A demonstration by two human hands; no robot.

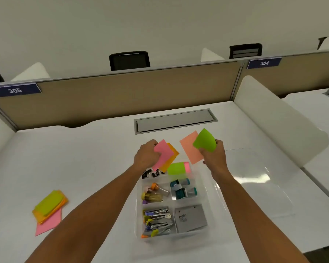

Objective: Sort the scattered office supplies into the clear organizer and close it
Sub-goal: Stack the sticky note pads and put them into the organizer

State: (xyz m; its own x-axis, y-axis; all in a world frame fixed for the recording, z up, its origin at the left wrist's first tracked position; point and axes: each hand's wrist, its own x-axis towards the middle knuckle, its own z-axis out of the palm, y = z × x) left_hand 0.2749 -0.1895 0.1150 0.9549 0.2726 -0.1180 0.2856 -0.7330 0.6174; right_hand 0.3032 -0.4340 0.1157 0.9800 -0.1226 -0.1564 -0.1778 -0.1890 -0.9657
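The clear organizer sits open on the white desk, its lid lying flat to the right. Its compartments hold black binder clips, green and pink notes, small tubes, teal stamps, several staplers and a grey box. Above its far end, my left hand grips pink and orange notes. My right hand holds a green note and a salmon note.
A loose pile of green, orange and pink notes lies on the desk at the left. A grey cable hatch is set into the desk behind the organizer. A beige partition and a white side divider bound the desk.
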